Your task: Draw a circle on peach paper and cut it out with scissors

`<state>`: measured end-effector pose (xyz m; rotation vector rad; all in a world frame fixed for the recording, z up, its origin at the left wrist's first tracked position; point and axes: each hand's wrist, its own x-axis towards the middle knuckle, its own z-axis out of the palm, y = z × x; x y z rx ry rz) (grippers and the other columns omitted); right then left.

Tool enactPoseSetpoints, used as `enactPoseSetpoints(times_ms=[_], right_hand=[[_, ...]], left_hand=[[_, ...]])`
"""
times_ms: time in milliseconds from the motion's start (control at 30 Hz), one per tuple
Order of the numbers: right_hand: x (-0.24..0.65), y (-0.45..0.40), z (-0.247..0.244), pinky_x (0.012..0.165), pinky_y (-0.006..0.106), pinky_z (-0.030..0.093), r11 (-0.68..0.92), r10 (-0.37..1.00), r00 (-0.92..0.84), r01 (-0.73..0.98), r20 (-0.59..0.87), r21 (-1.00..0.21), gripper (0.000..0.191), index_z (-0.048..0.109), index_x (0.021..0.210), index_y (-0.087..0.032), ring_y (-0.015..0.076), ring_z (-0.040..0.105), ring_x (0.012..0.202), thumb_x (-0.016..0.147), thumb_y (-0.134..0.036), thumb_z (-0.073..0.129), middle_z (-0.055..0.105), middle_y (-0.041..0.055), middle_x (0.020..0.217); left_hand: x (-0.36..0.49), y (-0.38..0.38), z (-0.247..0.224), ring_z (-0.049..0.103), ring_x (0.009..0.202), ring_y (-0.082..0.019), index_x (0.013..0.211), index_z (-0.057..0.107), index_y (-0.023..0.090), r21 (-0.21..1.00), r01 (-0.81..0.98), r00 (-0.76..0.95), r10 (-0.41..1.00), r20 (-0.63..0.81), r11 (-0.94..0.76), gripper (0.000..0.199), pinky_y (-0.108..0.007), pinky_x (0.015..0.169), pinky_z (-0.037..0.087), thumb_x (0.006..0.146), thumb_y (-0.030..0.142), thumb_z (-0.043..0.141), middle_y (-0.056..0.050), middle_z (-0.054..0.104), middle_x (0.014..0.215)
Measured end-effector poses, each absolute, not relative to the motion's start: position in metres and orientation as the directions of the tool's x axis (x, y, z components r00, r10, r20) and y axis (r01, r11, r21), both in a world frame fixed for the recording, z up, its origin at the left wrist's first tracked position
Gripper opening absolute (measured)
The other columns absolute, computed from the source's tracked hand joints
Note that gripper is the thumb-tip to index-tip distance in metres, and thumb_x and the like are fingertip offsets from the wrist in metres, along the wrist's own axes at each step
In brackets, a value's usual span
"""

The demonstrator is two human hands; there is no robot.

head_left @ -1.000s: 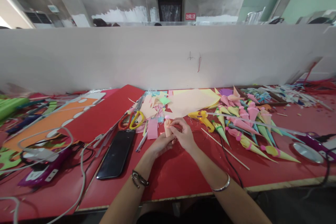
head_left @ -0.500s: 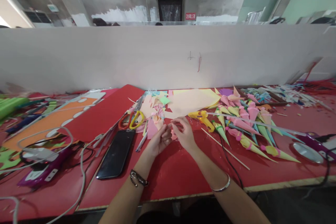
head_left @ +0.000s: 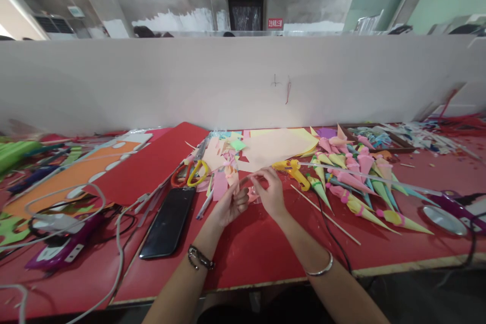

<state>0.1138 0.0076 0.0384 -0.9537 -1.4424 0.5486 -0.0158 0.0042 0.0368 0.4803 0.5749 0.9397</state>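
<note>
My left hand [head_left: 232, 206] is closed, thumb and fingers pinched together above the red table [head_left: 254, 253]. Close beside it, my right hand [head_left: 269, 193] is closed in a pinch as well, with its fingertips toward the left hand. Whatever lies between the fingertips is too small to make out. A bit of pink [head_left: 253, 195] shows between the hands. Just beyond them lie paper scraps [head_left: 220, 185] in pink and peach. A yellow glue gun [head_left: 294, 169] rests right of my right hand, and a thin wooden stick [head_left: 326, 215] lies below it.
Paper cone figures [head_left: 353, 172] are heaped on the right, by a round mirror-like disc [head_left: 445, 220]. Left are a black phone [head_left: 169, 223], scissors [head_left: 197, 172], red card [head_left: 152, 162] and a purple tool [head_left: 61, 250] with cables. A white partition [head_left: 228, 83] bounds the table's back.
My fingertips have drawn slightly apart, the right hand shifting a little to the right. More of the pink bit between the hands shows. The things on the table stay put.
</note>
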Motion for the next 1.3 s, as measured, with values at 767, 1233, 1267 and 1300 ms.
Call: enactPoseSetpoints(times_ms=[767, 1233, 1267, 1300], right_hand=[[0.1107, 0.0118, 0.0333, 0.074, 0.028, 0.046, 0.368, 0.928, 0.125, -0.159, 0.351, -0.916, 0.017, 0.064, 0.084, -0.018, 0.0161, 0.058, 0.083, 0.074, -0.023, 0.052, 0.063, 0.0043, 0.086], [0.1089, 0.0089, 0.0349, 0.062, 0.025, 0.047, 0.404, 0.912, 0.1, -0.06, 0.398, -0.913, 0.011, 0.064, 0.074, -0.019, 0.0145, 0.055, 0.072, 0.072, -0.025, 0.056, 0.056, 0.0032, 0.077], [0.1088, 0.009, 0.0347, 0.062, 0.025, 0.047, 0.404, 0.912, 0.103, -0.063, 0.397, -0.912, 0.01, 0.063, 0.074, -0.019, 0.0142, 0.054, 0.071, 0.072, -0.025, 0.056, 0.055, 0.003, 0.077], [0.1086, 0.0091, 0.0344, 0.061, 0.025, 0.046, 0.405, 0.912, 0.105, -0.065, 0.397, -0.912, 0.009, 0.063, 0.073, -0.019, 0.0139, 0.054, 0.07, 0.071, -0.025, 0.056, 0.054, 0.0028, 0.077]], left_hand=[[-0.0081, 0.0069, 0.0332, 0.012, 0.034, -0.001, 0.066, 0.037, 0.018, 0.784, -0.402, 0.505, 0.829, -0.242, 0.473, 0.042, -0.012, 0.033, 0.015, 0.066, 0.057, 0.054, 0.012, 0.022, 0.042], [-0.0076, 0.0056, 0.0312, 0.015, 0.034, -0.001, 0.054, 0.025, 0.017, 0.788, -0.381, 0.55, 0.804, -0.228, 0.484, 0.049, -0.013, 0.035, 0.016, 0.068, 0.056, 0.051, 0.01, 0.022, 0.044], [-0.0075, 0.0054, 0.0315, 0.016, 0.034, -0.001, 0.054, 0.024, 0.017, 0.79, -0.38, 0.55, 0.804, -0.226, 0.482, 0.049, -0.013, 0.035, 0.016, 0.068, 0.056, 0.052, 0.01, 0.021, 0.044], [-0.0073, 0.0052, 0.0318, 0.016, 0.034, -0.001, 0.054, 0.024, 0.017, 0.792, -0.378, 0.549, 0.805, -0.224, 0.479, 0.05, -0.013, 0.035, 0.016, 0.068, 0.056, 0.052, 0.01, 0.021, 0.044]])
